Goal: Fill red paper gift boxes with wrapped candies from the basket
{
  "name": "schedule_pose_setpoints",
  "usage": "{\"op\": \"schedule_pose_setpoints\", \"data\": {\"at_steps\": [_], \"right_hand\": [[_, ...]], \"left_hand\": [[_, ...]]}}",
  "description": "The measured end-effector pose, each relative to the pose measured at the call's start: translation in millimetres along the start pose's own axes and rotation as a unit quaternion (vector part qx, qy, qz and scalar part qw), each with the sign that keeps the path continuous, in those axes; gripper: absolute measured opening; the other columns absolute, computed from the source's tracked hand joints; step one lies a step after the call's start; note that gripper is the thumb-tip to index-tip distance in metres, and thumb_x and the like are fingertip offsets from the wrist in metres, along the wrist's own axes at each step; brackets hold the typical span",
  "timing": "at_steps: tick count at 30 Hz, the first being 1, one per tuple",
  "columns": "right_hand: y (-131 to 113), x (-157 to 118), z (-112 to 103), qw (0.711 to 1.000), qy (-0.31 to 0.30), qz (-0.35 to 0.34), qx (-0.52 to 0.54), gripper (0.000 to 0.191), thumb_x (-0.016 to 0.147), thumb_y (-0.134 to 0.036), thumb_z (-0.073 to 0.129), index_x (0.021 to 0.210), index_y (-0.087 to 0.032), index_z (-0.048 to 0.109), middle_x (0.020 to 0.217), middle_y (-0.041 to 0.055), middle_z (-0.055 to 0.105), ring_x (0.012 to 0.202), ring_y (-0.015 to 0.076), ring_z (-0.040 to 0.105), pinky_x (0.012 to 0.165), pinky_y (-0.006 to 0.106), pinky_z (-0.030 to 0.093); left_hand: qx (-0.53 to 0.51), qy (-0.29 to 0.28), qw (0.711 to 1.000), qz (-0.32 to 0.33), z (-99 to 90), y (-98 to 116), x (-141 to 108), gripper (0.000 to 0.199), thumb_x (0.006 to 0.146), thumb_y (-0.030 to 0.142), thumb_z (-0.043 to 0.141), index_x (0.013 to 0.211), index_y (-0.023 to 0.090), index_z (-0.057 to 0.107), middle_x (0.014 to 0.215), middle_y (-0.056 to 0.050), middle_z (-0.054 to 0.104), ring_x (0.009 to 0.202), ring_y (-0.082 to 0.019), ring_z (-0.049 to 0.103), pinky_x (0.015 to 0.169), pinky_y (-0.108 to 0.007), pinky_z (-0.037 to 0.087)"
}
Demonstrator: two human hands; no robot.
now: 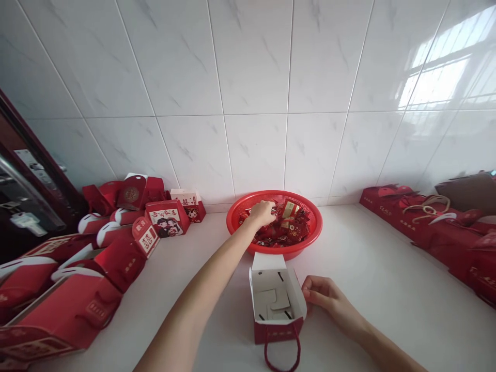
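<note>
My left hand (pixel 262 213) reaches into a red plastic colander (pixel 318 227). Its fingers curl at a small red-wrapped candy among a heap of red and gold wrapped candies (pixel 289 232); the fingertips are partly hidden. In front of the colander stands a red gift box (pixel 277 333), its top open and its white inside bare. A dark red cord handle (pixel 282 369) hangs from its near side. My right hand (pixel 323 293) pinches the right wall of this box between thumb and fingers.
Several red gift boxes (pixel 83 294) crowd the left side, with smaller printed boxes (pixel 168 219) behind them. Along the right edge lie red gift bags (pixel 445 232) with rope handles. A white tiled wall (pixel 256 150) bounds the back; a dark door with keys (pixel 29 222) is at far left.
</note>
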State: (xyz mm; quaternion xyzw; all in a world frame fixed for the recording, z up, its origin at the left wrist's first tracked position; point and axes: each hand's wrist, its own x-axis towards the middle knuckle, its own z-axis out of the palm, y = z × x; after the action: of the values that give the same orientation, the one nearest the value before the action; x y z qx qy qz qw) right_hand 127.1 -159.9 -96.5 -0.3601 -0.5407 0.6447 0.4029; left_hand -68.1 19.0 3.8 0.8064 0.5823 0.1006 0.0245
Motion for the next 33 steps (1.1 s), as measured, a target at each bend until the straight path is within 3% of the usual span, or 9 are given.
{"op": "schedule_pose_setpoints", "data": {"at_steps": [5,9,13,17,20,23,25,29,33], "right_hand": [[-38.4,16.6,-11.0,0.987,0.095,-0.129,-0.027,0.032,0.082,-0.047,0.070,0.068,-0.019,0.061,0.066,0.0003,0.060,0.059,0.0134,0.051,0.060,0.029,0.042],[-84.8,55.8,-21.8,0.958,0.117,-0.205,-0.163,0.028,0.085,-0.047,0.064,0.076,-0.021,0.061,0.071,0.0016,0.063,0.067,0.0171,0.057,0.067,0.033,0.046],[-102.9,107.2,-30.5,0.892,0.133,-0.166,-0.399,0.016,0.071,-0.033,0.074,0.079,-0.022,0.065,0.080,0.0022,0.068,0.072,0.0188,0.060,0.063,0.030,0.045],[-95.9,141.8,-39.9,0.857,0.109,-0.082,-0.496,0.022,0.048,-0.008,0.077,0.057,-0.023,0.063,0.058,-0.0027,0.061,0.054,0.0139,0.051,0.051,0.026,0.036],[-89.1,153.4,-47.7,0.863,0.151,-0.092,-0.473,0.016,0.054,-0.009,0.070,0.055,-0.022,0.061,0.055,-0.0026,0.060,0.053,0.0136,0.052,0.050,0.025,0.036],[-86.2,159.7,-54.6,0.866,0.233,-0.098,-0.432,0.007,0.066,-0.013,0.061,0.067,-0.020,0.061,0.065,0.0004,0.064,0.063,0.0168,0.059,0.057,0.027,0.043],[-85.7,163.1,-57.9,0.861,0.287,-0.097,-0.408,0.008,0.072,-0.014,0.054,0.075,-0.020,0.059,0.075,0.0032,0.067,0.072,0.0189,0.062,0.063,0.029,0.047],[-85.8,166.9,-59.7,0.860,0.334,-0.093,-0.376,0.009,0.076,-0.017,0.052,0.082,-0.021,0.057,0.083,0.0051,0.068,0.080,0.0211,0.064,0.069,0.032,0.049],[-85.4,165.6,-55.8,0.874,0.309,-0.093,-0.362,0.010,0.076,-0.017,0.055,0.084,-0.021,0.058,0.080,0.0032,0.068,0.074,0.0194,0.064,0.067,0.031,0.049]], "left_hand": [[-0.013,0.024,0.999,-0.029,-0.2,-1.6,-0.4,0.027,0.086,0.031,0.064,0.111,0.022,0.070,0.116,-0.009,0.073,0.108,-0.026,0.067,0.081,-0.030,0.052],[0.004,0.044,0.997,-0.065,-0.6,-2.3,0.6,0.027,0.085,0.025,0.064,0.112,0.019,0.066,0.121,-0.013,0.069,0.113,-0.029,0.063,0.092,-0.036,0.050],[0.020,0.075,0.991,-0.107,-0.9,-4.8,0.8,0.044,0.081,0.013,0.062,0.125,0.016,0.059,0.134,-0.020,0.058,0.130,-0.036,0.052,0.105,-0.047,0.043],[0.006,0.077,0.996,-0.052,-1.7,-7.2,-0.3,0.042,0.086,0.023,0.060,0.128,0.022,0.060,0.138,-0.012,0.058,0.130,-0.029,0.053,0.108,-0.041,0.044],[-0.029,0.012,0.998,0.060,-0.6,-4.4,-0.6,0.025,0.089,0.024,0.055,0.107,0.025,0.072,0.121,-0.003,0.070,0.113,-0.019,0.064,0.098,-0.028,0.049],[-0.033,-0.116,0.986,0.115,2.1,2.4,-2.0,0.011,0.080,0.028,0.064,0.079,0.023,0.074,0.087,-0.002,0.076,0.084,-0.021,0.070,0.078,-0.029,0.054],[-0.002,-0.185,0.975,0.126,3.3,7.4,-4.6,0.015,0.074,0.037,0.070,0.071,0.022,0.072,0.076,-0.003,0.074,0.076,-0.024,0.070,0.070,-0.032,0.053],[0.064,-0.229,0.956,0.174,4.8,15.5,-12.0,0.029,0.073,0.046,0.069,0.091,0.023,0.073,0.094,-0.008,0.076,0.088,-0.030,0.071,0.073,-0.035,0.054],[0.101,-0.230,0.948,0.195,10.2,23.4,-14.7,0.057,0.074,0.041,0.068,0.127,0.023,0.060,0.119,-0.014,0.071,0.100,-0.034,0.070,0.076,-0.038,0.055]]}}
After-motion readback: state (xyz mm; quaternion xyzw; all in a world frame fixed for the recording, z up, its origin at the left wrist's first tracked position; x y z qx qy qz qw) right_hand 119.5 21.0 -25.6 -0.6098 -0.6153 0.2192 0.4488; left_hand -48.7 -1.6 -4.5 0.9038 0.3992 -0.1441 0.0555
